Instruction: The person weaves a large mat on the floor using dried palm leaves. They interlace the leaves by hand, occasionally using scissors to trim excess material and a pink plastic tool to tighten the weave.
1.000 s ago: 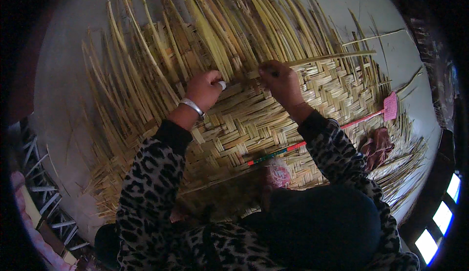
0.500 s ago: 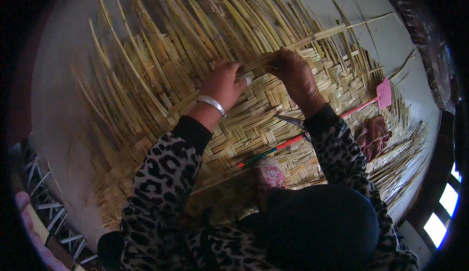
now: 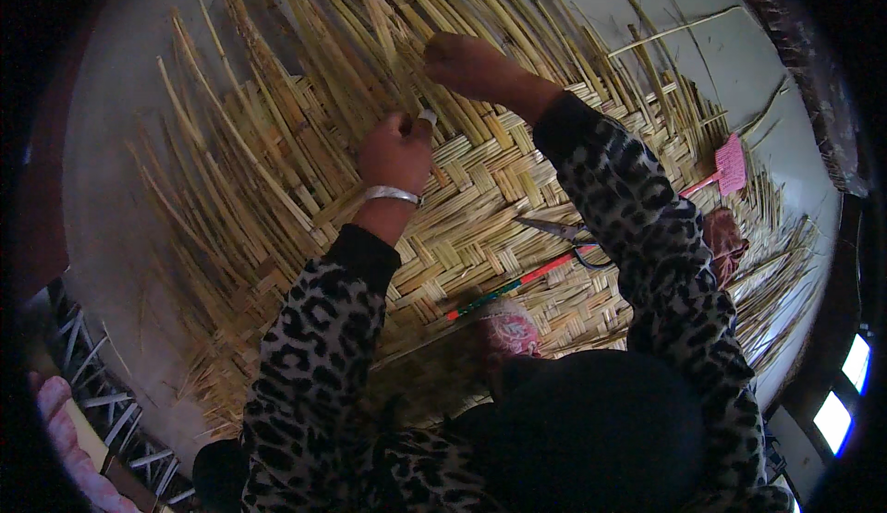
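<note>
A half-woven mat (image 3: 480, 236) of flat, pale reed strips spreads over the floor, with long loose ends fanning out along its far side. My left hand (image 3: 397, 154) is closed, pinching the lower end of a flat reed strip (image 3: 381, 23) that runs away toward the far edge. White wrapping covers a fingertip of that hand. Just right of this strip, my right hand (image 3: 473, 67) is curled closed above the loose ends; what its fingers hold is hidden. Scissors (image 3: 552, 227) lie on the weave below my right forearm.
A fly swatter (image 3: 731, 165) with pink head and red-green handle lies across the mat, partly under my right arm. Beside it is a crumpled brown cloth (image 3: 725, 245). A pink-and-white shoe or sock (image 3: 511, 330) rests on the mat. Metal bars (image 3: 111, 397) stand at the left.
The held strip has swung from lying sideways to pointing away from me. My right hand has moved left and farther out; my left hand has shifted slightly left and nearer.
</note>
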### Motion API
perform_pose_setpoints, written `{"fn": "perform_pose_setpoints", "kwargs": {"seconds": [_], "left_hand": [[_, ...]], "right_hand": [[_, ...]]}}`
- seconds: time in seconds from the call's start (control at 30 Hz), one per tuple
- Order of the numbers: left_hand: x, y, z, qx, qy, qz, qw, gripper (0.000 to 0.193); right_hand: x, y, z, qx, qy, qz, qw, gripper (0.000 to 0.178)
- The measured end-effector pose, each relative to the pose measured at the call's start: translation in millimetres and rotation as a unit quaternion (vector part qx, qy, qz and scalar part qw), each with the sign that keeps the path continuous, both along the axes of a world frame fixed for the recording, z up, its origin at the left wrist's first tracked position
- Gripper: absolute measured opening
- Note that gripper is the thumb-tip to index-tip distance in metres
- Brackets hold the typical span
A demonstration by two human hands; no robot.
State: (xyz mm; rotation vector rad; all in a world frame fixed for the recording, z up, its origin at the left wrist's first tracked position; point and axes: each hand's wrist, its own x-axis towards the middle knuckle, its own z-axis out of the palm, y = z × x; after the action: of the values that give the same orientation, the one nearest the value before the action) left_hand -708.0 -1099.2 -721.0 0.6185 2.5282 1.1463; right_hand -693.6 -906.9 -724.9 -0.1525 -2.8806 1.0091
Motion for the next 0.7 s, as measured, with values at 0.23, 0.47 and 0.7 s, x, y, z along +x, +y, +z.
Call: {"fn": "perform_pose_setpoints", "kwargs": {"seconds": [0.23, 0.47, 0.7], "left_hand": [[0, -5, 12, 0.064, -0.161, 0.054, 0.983, 0.029], [-9, -7, 37, 0.116, -0.263, 0.068, 0.955, 0.024], [-18, -7, 30, 0.111, -0.299, 0.060, 0.946, 0.022]], "right_hand": [[-30, 22, -36, 0.140, -0.053, 0.003, 0.989, 0.043], [-40, 31, -9, -0.061, -0.282, 0.057, 0.956, 0.033], [-10, 33, 6, 0.161, 0.038, 0.265, 0.950, 0.032]]}}
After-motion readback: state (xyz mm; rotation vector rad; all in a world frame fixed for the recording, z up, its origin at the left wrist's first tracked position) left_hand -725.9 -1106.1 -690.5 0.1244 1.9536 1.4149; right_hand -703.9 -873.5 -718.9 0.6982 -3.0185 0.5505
